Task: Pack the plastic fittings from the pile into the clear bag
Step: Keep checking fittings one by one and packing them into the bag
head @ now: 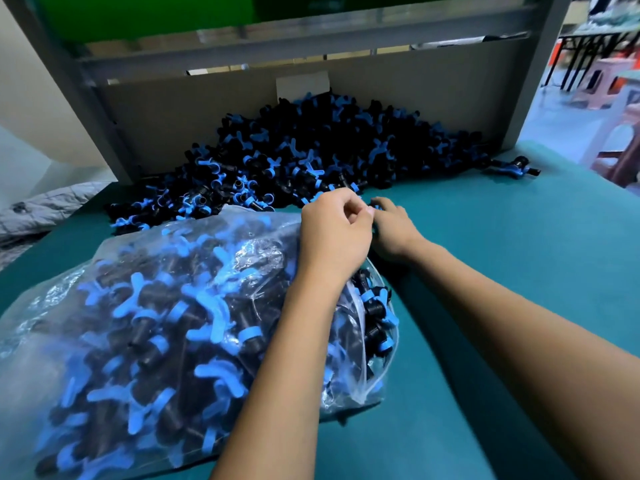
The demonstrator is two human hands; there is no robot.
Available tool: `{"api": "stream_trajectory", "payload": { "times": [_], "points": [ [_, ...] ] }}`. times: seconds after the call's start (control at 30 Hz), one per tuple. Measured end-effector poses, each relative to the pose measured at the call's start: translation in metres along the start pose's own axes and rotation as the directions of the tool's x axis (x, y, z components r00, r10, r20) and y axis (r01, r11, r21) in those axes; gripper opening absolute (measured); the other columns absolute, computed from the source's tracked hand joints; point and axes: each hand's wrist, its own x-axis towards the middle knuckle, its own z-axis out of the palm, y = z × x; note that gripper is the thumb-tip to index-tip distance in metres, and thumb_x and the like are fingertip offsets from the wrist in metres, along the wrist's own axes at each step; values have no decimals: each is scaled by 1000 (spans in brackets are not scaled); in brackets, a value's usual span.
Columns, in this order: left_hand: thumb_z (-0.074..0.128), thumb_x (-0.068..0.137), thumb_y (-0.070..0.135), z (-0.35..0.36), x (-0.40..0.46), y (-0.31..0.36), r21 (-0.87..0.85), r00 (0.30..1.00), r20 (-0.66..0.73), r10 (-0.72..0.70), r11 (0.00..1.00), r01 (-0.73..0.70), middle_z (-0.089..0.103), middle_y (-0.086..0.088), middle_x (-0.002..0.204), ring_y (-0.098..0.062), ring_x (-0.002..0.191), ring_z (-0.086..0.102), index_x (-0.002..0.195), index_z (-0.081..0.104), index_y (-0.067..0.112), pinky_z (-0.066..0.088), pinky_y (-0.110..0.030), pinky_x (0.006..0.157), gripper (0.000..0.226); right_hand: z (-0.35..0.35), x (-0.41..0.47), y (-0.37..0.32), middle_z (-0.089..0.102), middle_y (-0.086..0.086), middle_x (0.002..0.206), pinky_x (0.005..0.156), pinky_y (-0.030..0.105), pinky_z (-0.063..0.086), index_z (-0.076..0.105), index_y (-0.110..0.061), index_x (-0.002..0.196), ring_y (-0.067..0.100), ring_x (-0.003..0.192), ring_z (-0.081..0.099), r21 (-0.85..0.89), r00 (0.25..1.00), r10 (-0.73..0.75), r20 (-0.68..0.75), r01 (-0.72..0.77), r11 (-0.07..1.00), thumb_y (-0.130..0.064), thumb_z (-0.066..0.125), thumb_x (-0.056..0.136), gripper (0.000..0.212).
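Teal table top (519,258), grey metal frame (540,81) behind with cardboard panel (166,123) and green board (145,15), pink stool (604,83) on pale floor (550,126) at right

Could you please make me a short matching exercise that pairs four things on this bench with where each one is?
Things:
1. clear bag
2. pile of fittings
3. stray fitting
4. left hand

Places:
A. alone on the green mat, right of the pile
B. against the grey back panel
C. over the bag's far end, fingers curled
D. near left, lying on the mat, well filled

Pairs: 1-D, 2-B, 3-A, 4-C
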Motion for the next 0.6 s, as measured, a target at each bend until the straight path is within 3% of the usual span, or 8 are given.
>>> {"api": "stream_trajectory", "payload": {
  "times": [0.1,0.2,0.27,0.33,0.43,0.6],
  "points": [
    [71,91,17,-1,1,0,-9,1000,4,-7,1000,7,65,9,69,-1,60,53,77,71,15,38,-9,57,14,-6,-12,3,50,14,117,96,37,43,64,-18,116,36,108,50,131,991,-19,-134,36,991,-22,70,87,30],
    [71,92,17,-1,0,0,-5,1000,11,-12,1000,12,65,10,69,2,60,55,75,69,18,39,-7,57,16,-14,-29,10,66,5,99,77,27,41,67,-17,104,25,94,61,182,983,-31,-181,65,981,-21,71,85,20],
    [72,91,17,-2,1,0,-7,1000,9,-4,1000,4,67,10,72,6,64,57,79,70,19,39,-6,57,12,-17,-41,12,72,-6,89,70,23,41,69,-21,101,14,82,64,303,963,33,-268,51,952,-28,66,91,12],
    [74,91,19,-2,1,-1,-16,1000,16,-1,1000,1,67,11,73,7,68,59,88,72,19,41,-5,57,4,-24,-54,12,75,-13,80,63,20,46,71,-22,94,6,72,68,515,946,134,-296,40,856,-37,54,98,23],
    [76,91,32,-3,-1,-1,-2,999,47,-8,1000,8,67,14,77,5,73,63,104,72,26,42,-6,60,14,-36,-67,8,76,-2,72,48,18,41,71,-12,91,11,56,64,747,977,156,-148,7,665,-45,39,105,48],
    [79,87,47,-3,-3,0,71,979,204,-15,997,0,71,14,91,6,85,64,109,74,31,42,-8,68,28,-49,-81,6,57,5,68,40,19,34,66,-23,82,14,45,49,871,989,-117,95,-26,490,-50,41,105,44]
  ]
}}
